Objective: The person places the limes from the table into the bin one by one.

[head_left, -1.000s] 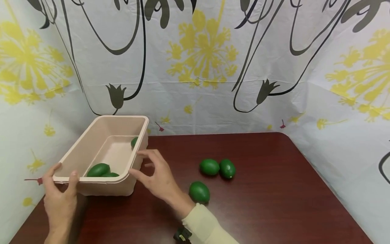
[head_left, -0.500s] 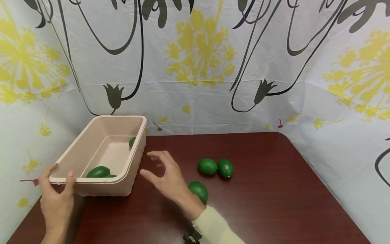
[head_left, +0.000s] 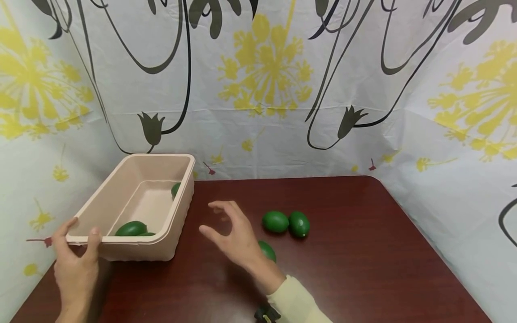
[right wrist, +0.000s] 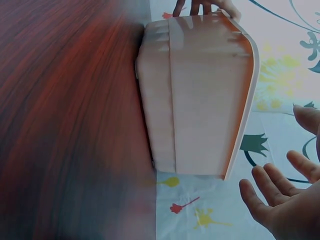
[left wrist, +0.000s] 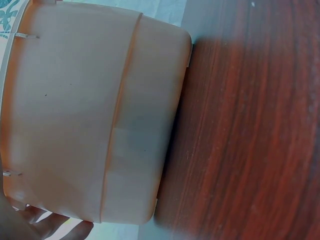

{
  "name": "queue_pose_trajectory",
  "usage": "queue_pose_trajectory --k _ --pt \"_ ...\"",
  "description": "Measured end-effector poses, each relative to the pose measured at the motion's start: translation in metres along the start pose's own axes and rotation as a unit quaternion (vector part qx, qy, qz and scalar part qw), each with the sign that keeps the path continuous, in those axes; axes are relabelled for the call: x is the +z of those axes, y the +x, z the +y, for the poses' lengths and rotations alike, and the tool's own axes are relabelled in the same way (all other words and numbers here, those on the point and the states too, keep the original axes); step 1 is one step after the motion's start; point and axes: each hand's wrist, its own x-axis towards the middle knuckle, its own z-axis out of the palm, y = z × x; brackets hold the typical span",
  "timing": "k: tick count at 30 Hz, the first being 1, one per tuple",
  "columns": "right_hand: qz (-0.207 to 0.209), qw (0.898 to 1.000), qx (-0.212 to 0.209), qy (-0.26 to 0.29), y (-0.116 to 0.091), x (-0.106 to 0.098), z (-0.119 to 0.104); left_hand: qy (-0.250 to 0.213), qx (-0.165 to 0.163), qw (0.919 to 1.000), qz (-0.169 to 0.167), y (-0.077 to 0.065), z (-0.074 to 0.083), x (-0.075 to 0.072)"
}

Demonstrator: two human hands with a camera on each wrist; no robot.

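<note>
A beige plastic bin [head_left: 135, 247] stands on the left of the table, also seen from the side in both wrist views. My left hand [head_left: 76, 273] grips its near left corner, thumb on the front rim and fingers along the left side. Inside the bin lie green limes [head_left: 131, 228], partly hidden by its walls. My right hand [head_left: 238, 235] hovers over the table to the right of the bin, fingers spread and holding nothing. Two limes [head_left: 276, 222] lie side by side beyond it, and another lime [head_left: 268, 251] is partly covered by the right hand and wrist.
The dark red-brown wooden table [head_left: 363, 251] extends to the right of the limes. A white cloth [head_left: 250, 89] with yellow and grey flower prints hangs behind and around it. A small black device [head_left: 267, 313] is at the right wrist.
My right hand has drawn back from the bin's right rim, moving right toward the loose limes. Its wrist now covers more of the nearest lime. The left hand stays on the bin.
</note>
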Motion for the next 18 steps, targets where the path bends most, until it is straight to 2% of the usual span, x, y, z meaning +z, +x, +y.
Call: queue_pose_trajectory --k 11,18 --pt "-0.001 0.999 0.021 -0.031 -0.01 -0.019 0.005 -0.001 0.008 1.0 0.002 -0.001 0.002 0.001" --pt "0.004 0.999 0.027 -0.041 -0.018 -0.029 0.012 -0.004 -0.001 1.0 0.002 -0.003 0.003 0.0"
